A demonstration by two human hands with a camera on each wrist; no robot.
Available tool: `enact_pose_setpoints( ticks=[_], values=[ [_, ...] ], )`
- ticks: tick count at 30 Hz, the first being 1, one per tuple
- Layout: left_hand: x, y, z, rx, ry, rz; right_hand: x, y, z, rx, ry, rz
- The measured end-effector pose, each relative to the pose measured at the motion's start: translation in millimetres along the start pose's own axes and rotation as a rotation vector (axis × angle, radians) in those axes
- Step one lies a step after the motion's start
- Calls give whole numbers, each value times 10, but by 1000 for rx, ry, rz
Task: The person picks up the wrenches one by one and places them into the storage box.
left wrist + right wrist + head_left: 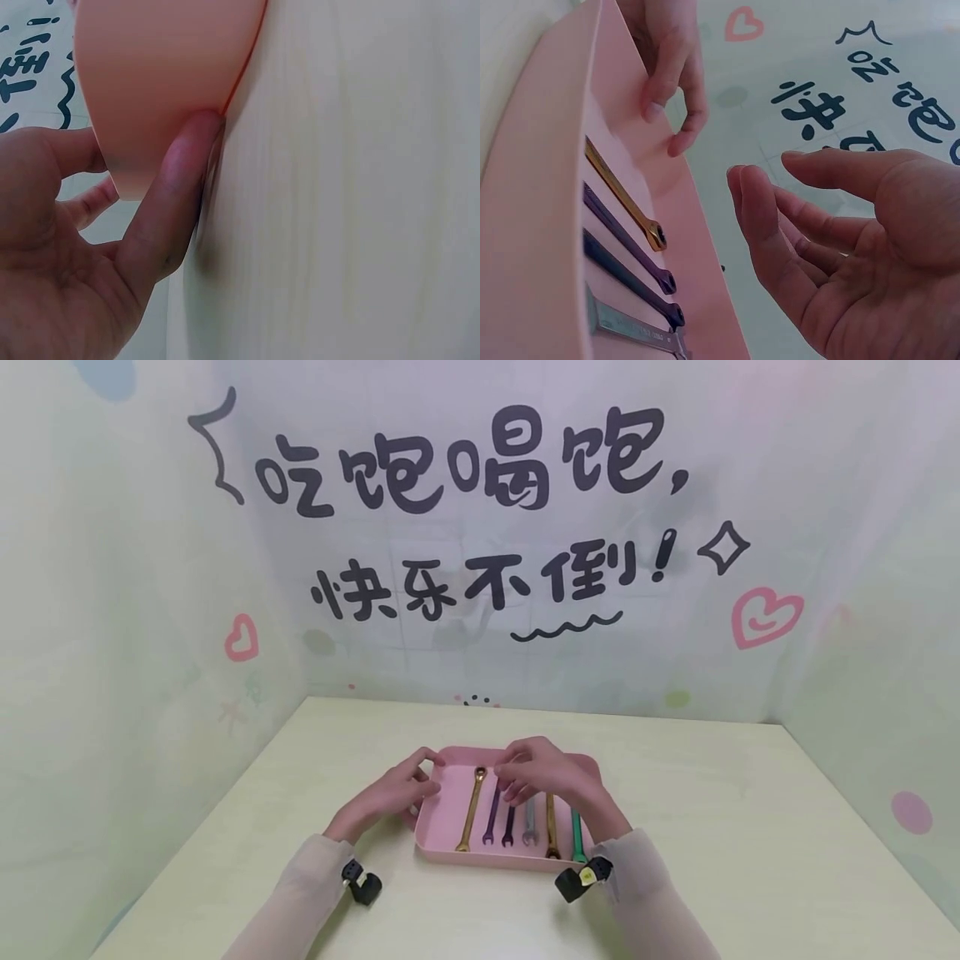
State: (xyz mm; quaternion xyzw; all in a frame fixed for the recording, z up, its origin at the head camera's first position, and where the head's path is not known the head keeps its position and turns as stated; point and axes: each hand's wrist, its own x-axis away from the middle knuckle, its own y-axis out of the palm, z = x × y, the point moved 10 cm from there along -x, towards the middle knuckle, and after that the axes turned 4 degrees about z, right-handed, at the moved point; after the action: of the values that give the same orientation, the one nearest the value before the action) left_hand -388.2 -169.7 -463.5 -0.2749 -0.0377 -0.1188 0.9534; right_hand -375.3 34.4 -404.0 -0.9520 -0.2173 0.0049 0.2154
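Observation:
A pink tray [487,860] lies on the table with several combination wrenches side by side in it. From left to right these are a gold wrench [472,810], a purple wrench [491,817], a dark purple wrench [509,828], a silver wrench [531,827], another gold wrench [552,827] and a green wrench [577,837]. My left hand [393,789] holds the tray's left wall, its thumb pressed on the outside and fingers over the rim. Above the middle wrenches hovers my right hand [551,770], fingers loosely bent with nothing between them; it hides their upper ends in the head view.
The pale wooden table [712,827] extends on both sides of the tray. A printed curtain [480,668] with dark lettering hangs behind it, and more curtain closes in the left and right. Each sleeve carries a small black wrist camera [363,883].

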Motion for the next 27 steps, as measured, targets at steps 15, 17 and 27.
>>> enact_pose_setpoints(
  ticks=[15,17,27],
  values=[
    [-6,-2,9,7,-1,3,-31,-147,-12,-30,-1,31],
    [-10,-3,8,7,-2,6,-27,-158,-22,-39,-9,29],
    [25,7,-37,7,-14,-11,36,-185,-83,-74,-46,36]
  ],
)
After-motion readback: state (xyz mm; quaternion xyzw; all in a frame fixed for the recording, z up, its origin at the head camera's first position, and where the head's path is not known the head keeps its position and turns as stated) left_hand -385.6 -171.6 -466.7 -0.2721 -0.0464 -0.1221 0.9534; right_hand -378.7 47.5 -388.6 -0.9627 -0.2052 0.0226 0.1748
